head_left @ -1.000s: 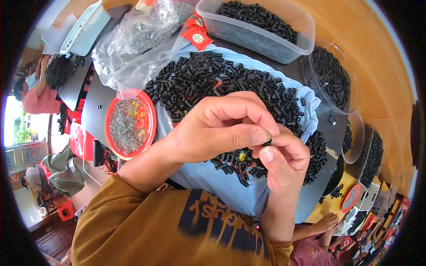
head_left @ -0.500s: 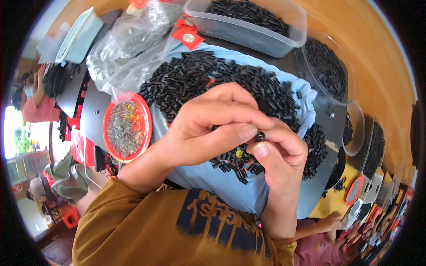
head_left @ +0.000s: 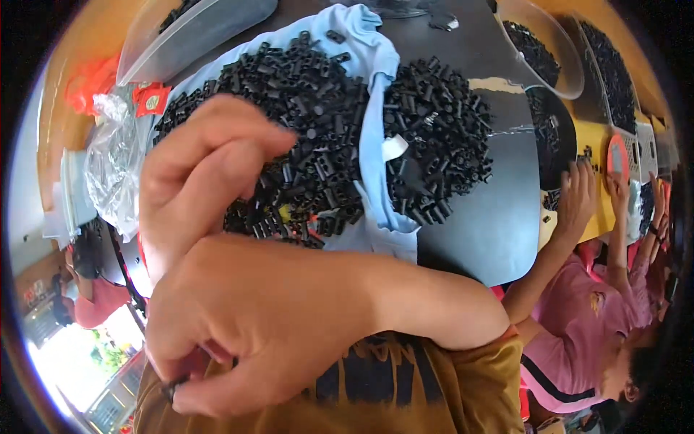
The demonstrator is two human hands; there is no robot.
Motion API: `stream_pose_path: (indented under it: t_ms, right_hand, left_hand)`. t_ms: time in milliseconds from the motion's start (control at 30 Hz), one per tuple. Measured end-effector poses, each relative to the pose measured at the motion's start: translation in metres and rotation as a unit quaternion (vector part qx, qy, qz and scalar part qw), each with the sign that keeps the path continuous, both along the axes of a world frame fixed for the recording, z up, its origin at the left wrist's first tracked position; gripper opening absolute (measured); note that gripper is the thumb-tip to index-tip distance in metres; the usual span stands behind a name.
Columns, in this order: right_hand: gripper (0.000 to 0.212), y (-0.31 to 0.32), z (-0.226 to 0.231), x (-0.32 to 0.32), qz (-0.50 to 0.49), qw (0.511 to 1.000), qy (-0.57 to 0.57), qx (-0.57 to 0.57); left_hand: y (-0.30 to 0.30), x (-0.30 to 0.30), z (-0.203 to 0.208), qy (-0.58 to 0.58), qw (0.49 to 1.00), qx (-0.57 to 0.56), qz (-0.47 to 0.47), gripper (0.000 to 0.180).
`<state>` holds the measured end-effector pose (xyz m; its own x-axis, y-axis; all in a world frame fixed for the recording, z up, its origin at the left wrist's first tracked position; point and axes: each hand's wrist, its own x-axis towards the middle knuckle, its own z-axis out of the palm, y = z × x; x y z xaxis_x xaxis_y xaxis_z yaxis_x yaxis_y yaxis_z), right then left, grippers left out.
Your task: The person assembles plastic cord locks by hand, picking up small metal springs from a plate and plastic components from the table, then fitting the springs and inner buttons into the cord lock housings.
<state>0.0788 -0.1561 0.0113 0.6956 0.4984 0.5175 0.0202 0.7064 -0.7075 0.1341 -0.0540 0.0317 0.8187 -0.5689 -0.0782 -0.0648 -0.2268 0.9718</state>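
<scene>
My right hand (head_left: 267,318) reaches across my body to the lower left, its forearm coming in from the right. Its thumb and forefinger pinch a small black cylindrical piece (head_left: 172,390), mostly hidden by the fingers. Above it, my left hand (head_left: 210,170) hovers over the left part of a heap of short black tubes (head_left: 311,123). The left fingers are curled with thumb near forefinger, slightly blurred; what they hold, if anything, is hidden. The heap lies on a light blue cloth (head_left: 372,137), with a few yellow and red bits among the tubes.
A second pile of black tubes (head_left: 441,145) lies right of the cloth fold. Clear plastic tubs (head_left: 202,47) and a clear bag (head_left: 112,163) stand at the left, a round clear container (head_left: 571,69) at the far right. A co-worker's hand (head_left: 578,195) works at a yellow surface (head_left: 596,217).
My hands have come apart from their meeting over the heap. The right has swung left and down with the black piece; the left has moved left. The view has turned to the right.
</scene>
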Motion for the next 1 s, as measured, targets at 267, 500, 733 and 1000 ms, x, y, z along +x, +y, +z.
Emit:
stream_pose_path:
  t_ms: [267, 500, 733, 1000]
  right_hand:
    - [0.019, 0.0, 0.004, -0.005, 0.007, 0.997, -0.036, 0.061]
    - [0.019, 0.001, 0.003, -0.002, 0.001, 0.999, -0.048, 0.012]
    - [0.022, 0.003, 0.003, -0.002, 0.016, 0.999, -0.043, 0.019]
    - [0.012, -0.017, 0.01, -0.001, 0.09, 0.996, 0.002, -0.001]
  left_hand:
    - [-0.083, 0.006, -0.04, -0.336, 0.909, 0.106, -0.222, 0.017]
    - [-0.089, 0.01, -0.063, -0.439, 0.845, 0.16, -0.259, 0.018]
    - [-0.093, 0.004, -0.058, -0.455, 0.84, 0.156, -0.251, 0.018]
    - [-0.107, -0.005, -0.054, -0.467, 0.824, 0.209, -0.243, 0.018]
